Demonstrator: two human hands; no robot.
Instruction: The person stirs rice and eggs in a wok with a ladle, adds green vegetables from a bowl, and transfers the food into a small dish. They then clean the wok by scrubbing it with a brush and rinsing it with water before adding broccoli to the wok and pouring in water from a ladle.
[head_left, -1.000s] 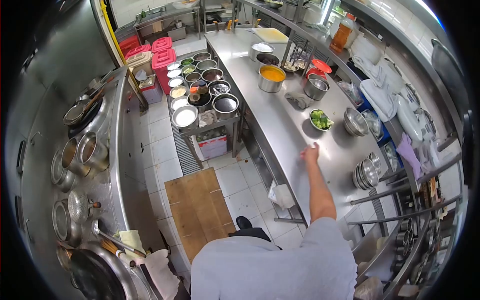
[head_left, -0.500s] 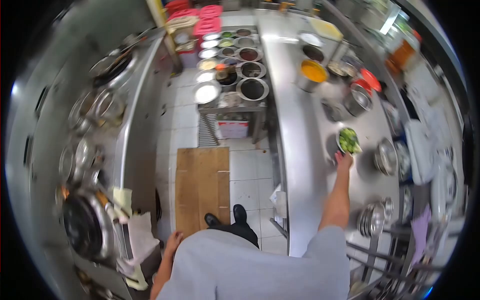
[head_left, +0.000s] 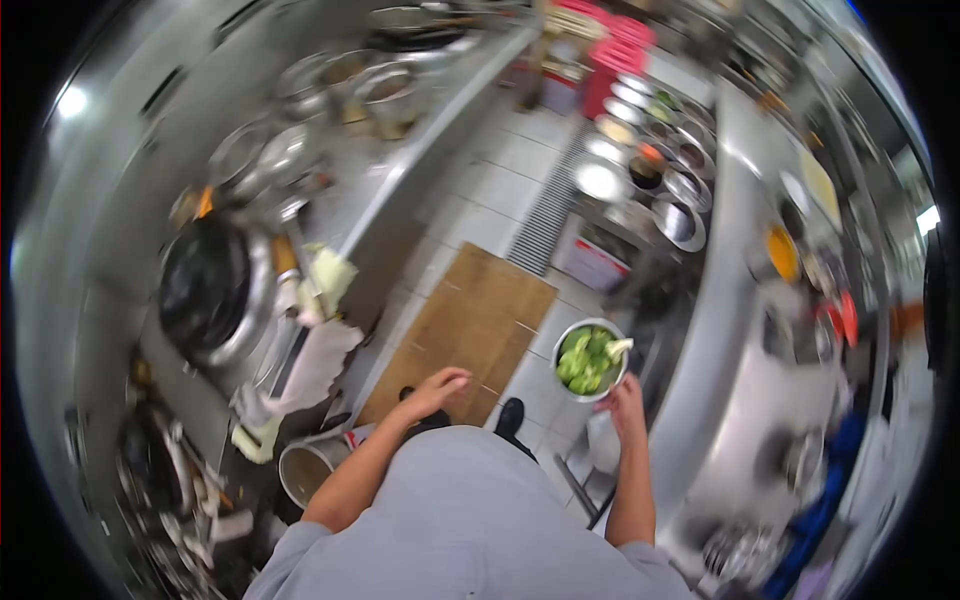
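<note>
My right hand (head_left: 625,402) grips the near rim of a round metal bowl (head_left: 580,398), holding it in the air in front of me, over the floor beside the right-hand counter. Cut green vegetables (head_left: 586,360) fill the bowl, and one pale piece juts past its right edge. In front of my belly, my left hand (head_left: 438,390) hovers with loosely bent fingers and nothing visible in it. It is above the brown mat, apart from the bowl.
On my left, a stove counter carries a black wok (head_left: 205,285) and a cloth (head_left: 320,365). The steel counter (head_left: 745,410) on my right bears an orange-filled pot (head_left: 783,255) and metal bowls. Ahead stand several ingredient containers (head_left: 600,182). A brown mat (head_left: 465,320) covers the floor.
My right hand has lifted the bowl of greens off the right counter and brought it in front of me. My left hand has come up from my side. The view has turned left.
</note>
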